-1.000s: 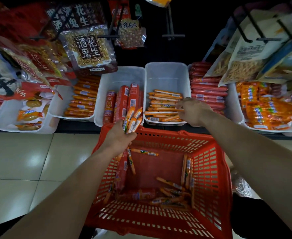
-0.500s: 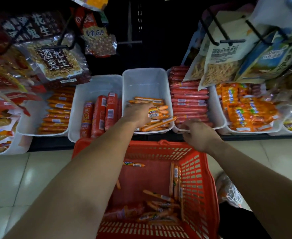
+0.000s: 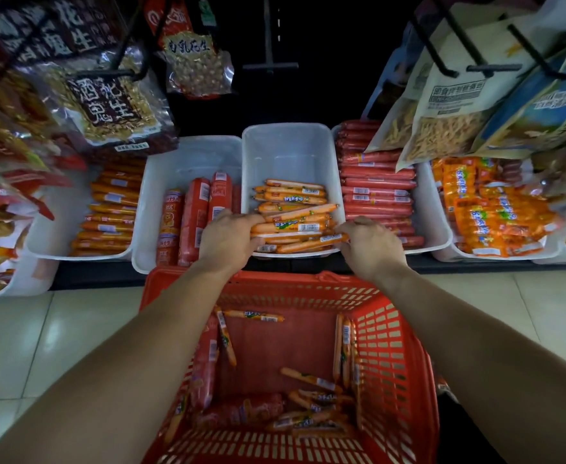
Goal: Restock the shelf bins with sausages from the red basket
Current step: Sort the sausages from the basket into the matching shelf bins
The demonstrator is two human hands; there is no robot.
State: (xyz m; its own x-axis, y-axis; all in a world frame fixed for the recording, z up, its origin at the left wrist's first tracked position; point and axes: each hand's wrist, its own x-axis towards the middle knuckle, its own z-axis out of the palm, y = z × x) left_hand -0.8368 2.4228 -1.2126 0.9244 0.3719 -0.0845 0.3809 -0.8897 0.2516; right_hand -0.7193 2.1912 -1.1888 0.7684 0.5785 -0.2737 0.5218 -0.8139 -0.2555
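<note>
Thin orange plastic-wrapped sausages (image 3: 291, 226) are pinched at each end, left hand (image 3: 226, 241) and right hand (image 3: 370, 247) fingers clamped on them, in the white plastic bin (image 3: 291, 145) at frame centre. Ends should be squared and sticks laid parallel before release. More remain in the red mesh basket (image 3: 395, 363), lower centre.

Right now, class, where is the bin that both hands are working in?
In the head view, the white bin sits on the shelf at centre, above the red basket, between the thick red sausages and the stacked red sausages.
</note>
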